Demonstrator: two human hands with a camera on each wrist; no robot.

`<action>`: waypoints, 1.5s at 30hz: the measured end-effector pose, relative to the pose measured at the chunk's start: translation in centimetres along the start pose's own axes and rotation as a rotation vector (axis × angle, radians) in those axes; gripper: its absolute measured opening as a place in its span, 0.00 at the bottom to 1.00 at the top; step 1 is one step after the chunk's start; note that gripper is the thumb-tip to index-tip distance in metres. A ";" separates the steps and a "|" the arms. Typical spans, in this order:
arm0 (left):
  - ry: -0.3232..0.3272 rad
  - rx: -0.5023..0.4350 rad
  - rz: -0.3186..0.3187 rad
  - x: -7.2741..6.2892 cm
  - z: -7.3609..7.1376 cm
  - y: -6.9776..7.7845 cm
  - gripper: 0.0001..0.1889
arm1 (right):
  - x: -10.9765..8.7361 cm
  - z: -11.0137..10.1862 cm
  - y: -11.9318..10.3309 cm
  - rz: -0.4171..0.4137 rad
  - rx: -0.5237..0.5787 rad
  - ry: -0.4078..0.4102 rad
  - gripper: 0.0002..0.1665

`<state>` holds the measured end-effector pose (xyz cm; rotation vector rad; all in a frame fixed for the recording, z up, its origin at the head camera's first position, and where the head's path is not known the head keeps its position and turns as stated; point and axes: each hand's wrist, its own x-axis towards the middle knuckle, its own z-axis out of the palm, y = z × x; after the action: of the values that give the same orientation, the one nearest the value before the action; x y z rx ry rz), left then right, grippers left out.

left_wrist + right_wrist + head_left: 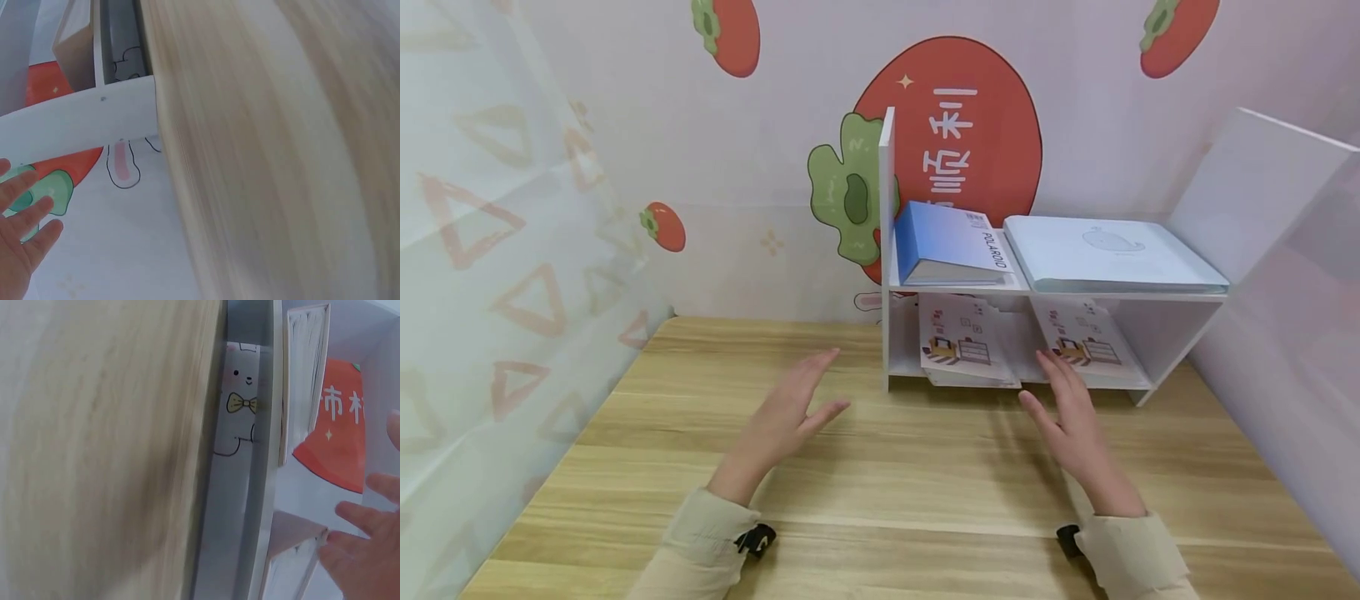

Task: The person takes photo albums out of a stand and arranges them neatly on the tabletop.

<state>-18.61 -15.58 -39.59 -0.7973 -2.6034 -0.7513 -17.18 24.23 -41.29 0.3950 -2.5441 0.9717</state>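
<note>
White shelf unit (1247, 192) right of centre in the head view, long axis running left to right across the frame; above the wooden table (880, 500), with blue book (951, 242) and pale album (1112, 250) on the upper board, left card stack (962, 342) and right card stack (1082, 342) below; up and right from the left hand (786, 412), straight up from the right hand (1075, 425), hence nearer to the right; fingertips overlapping the lower compartment there, contact or gap impossible to tell; both hands with fingers extended, thumbs held away, nothing gripped.

In the left wrist view, side panel crossing the left part of the frame; left hand at the lower left edge, below it and apart, fingers spread wide.

In the right wrist view, long board edge running top to bottom right of centre; right hand at the lower right edge, fingers loosely splayed, holding nothing.
</note>
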 end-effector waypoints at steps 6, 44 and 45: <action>-0.018 -0.073 -0.036 0.4 1.0 0.9 0.35 | 0.3 0.4 -0.6 0.002 0.033 0.041 0.34; -0.106 -0.354 -0.205 4.7 4.6 4.0 0.33 | 3.1 2.8 -1.9 0.272 0.076 -0.043 0.37; -0.108 -0.358 -0.206 4.9 4.7 4.1 0.33 | 3.1 2.9 -1.9 0.277 0.077 -0.043 0.37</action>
<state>-20.68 -7.93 -39.70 -0.6833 -2.7143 -1.2940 -19.95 20.51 -40.75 0.0853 -2.6542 1.1738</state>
